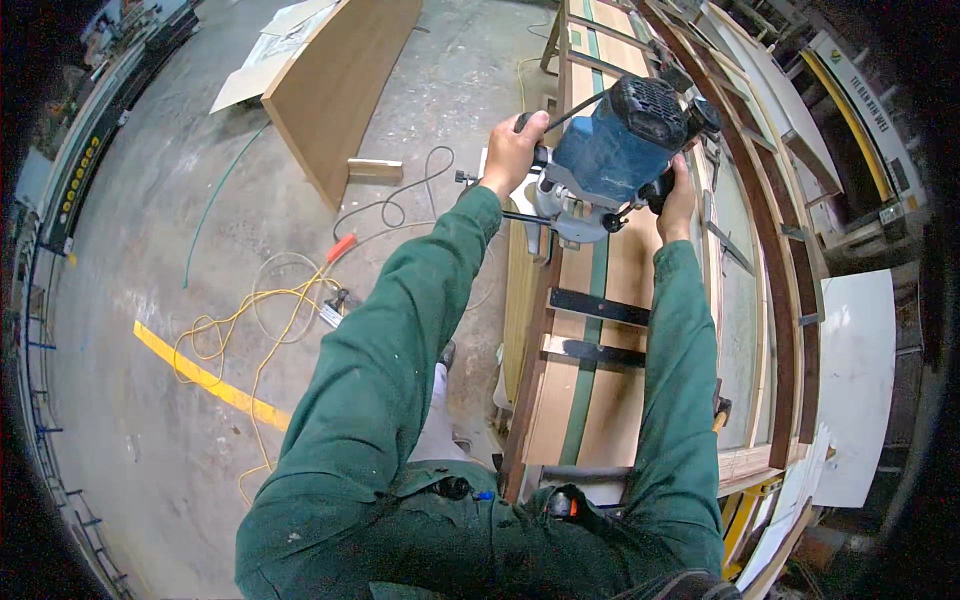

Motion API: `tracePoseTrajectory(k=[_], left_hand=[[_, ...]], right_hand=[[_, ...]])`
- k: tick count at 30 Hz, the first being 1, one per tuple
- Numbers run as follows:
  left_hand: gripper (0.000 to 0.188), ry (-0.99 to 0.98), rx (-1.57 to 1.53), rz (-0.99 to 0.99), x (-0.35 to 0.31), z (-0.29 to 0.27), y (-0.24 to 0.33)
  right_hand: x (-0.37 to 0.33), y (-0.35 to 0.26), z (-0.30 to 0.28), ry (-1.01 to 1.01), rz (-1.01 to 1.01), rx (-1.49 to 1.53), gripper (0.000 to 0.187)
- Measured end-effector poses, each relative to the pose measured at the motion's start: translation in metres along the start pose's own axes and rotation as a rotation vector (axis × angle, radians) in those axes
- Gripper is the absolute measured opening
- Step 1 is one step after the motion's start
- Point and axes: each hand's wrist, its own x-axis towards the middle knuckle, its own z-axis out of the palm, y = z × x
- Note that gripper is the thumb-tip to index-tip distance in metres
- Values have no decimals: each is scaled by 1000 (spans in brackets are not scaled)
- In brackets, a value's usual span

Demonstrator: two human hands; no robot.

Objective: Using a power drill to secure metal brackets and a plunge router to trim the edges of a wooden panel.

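A blue plunge router (612, 150) with a black motor cap stands on a long wooden frame or door (615, 395). My left hand (512, 155) is closed around its left handle. On the other side my right hand (677, 208) grips the black right handle, its fingers partly hidden behind the tool. The router's base sits near the left edge of the wood; the cutter is hidden from me. A green strip (583, 400) runs lengthwise along the wood, and dark metal crossbars (598, 307) lie across it.
A large wooden panel (345, 85) stands on the floor at the far left. Yellow cord (245, 300), a grey cable and an orange connector (341, 248) lie on the concrete. To the right is a brown frame (770, 200) with a white board (858, 385) beyond.
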Motion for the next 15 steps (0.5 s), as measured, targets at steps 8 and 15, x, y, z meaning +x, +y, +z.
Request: tracePoseTrajectory(k=[8, 15], left_hand=[[44, 3, 19, 33, -5, -1, 1], [43, -30, -9, 1, -17, -3, 9]], right_hand=[[-7, 0, -4, 16, -34, 20, 44], [-22, -8, -7, -10, 24, 24, 36]])
